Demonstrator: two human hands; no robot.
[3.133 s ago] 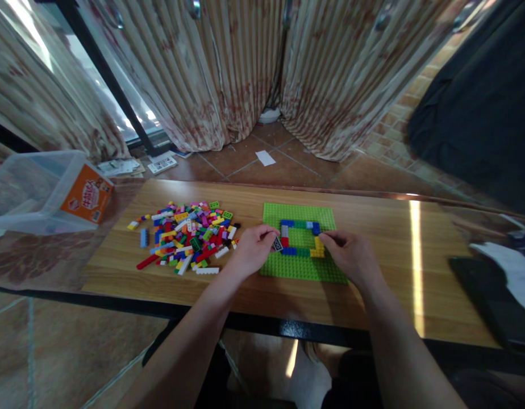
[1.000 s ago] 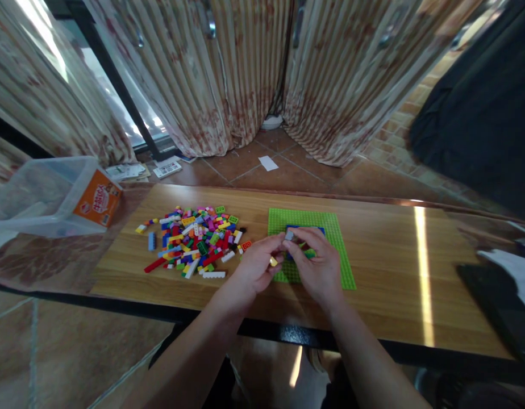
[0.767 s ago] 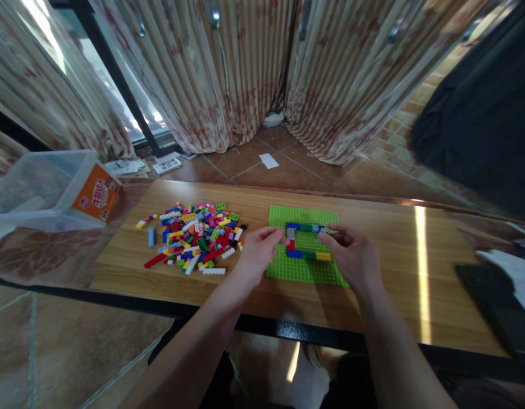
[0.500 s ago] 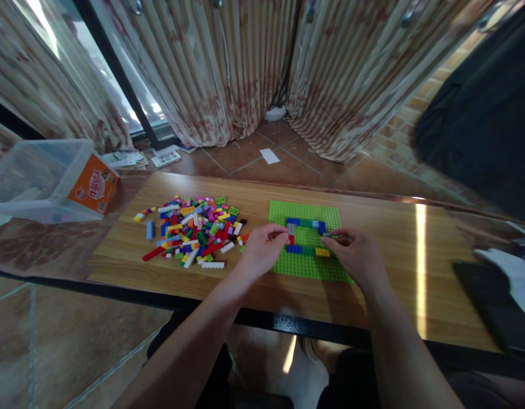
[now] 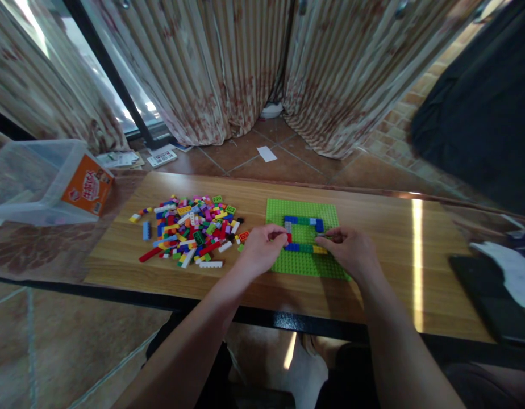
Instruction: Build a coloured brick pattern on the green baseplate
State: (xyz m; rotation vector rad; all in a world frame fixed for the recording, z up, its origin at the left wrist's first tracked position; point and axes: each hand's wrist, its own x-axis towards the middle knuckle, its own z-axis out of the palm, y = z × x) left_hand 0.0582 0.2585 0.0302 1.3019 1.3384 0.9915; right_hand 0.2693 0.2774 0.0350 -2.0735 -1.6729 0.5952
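A green studded baseplate (image 5: pixel 305 267) lies on the table, bearing a rectangular outline of blue, green, grey, red and yellow toy bricks. At the outline's left side my left hand (image 5: pixel 262 247) has thumb and forefinger pinched together, beside a red brick (image 5: pixel 289 238). Whether anything sits in that pinch is hidden. My right hand (image 5: pixel 354 247) pinches a small grey brick (image 5: pixel 320 239) at the right side, between a dark blue brick (image 5: pixel 319 226) and a yellow brick (image 5: pixel 319 250). Its underside cannot be seen.
A heap of loose bricks (image 5: pixel 194 230) covers the table's left part. Further left stands a clear plastic bin (image 5: pixel 45 187) with an orange label. A dark flat object (image 5: pixel 479 289) and white paper (image 5: pixel 507 270) lie at the right end.
My right hand has shifted slightly left with the grey brick, closer in over the outline's right side. My left hand stays by the red brick. The whole view has drifted a little.
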